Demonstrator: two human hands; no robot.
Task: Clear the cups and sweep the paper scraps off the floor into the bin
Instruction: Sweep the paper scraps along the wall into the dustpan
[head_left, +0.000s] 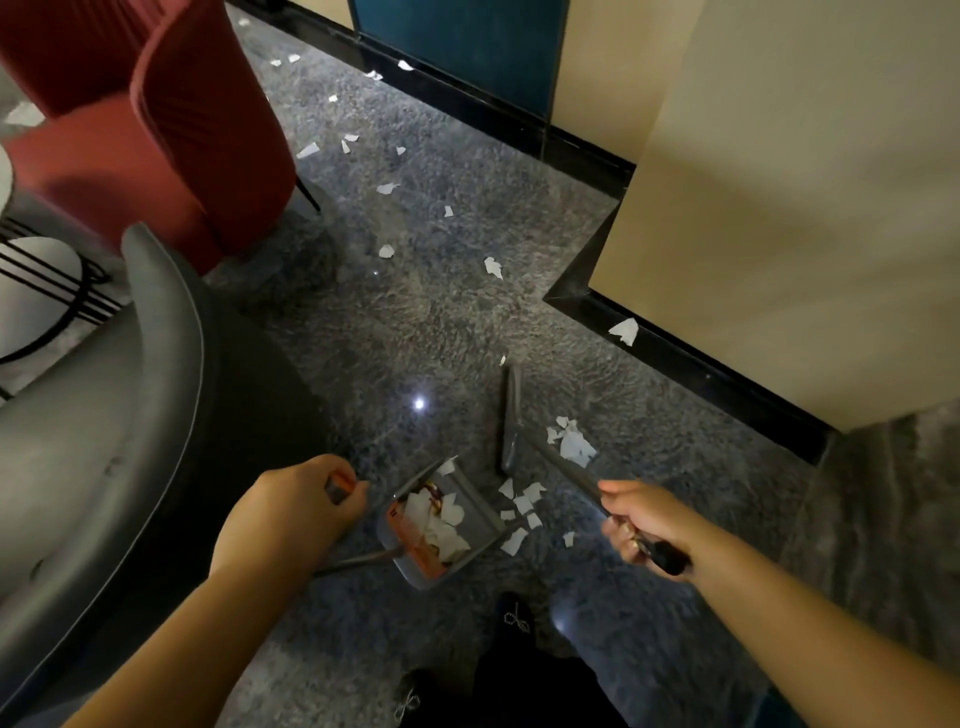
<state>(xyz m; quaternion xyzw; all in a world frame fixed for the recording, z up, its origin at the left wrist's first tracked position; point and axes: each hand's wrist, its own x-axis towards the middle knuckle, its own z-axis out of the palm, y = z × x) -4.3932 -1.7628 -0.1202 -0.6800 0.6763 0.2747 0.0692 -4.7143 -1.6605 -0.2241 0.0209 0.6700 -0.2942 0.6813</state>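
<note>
Dark shiny floor (415, 332) has scraps (519, 512) right by the dustpan (467, 525). Left hand (291, 512) grips the pan handle, right hand (641, 522) grips the broom (511, 415). Keep the pan flat and sweep slowly so scraps slide in
</note>
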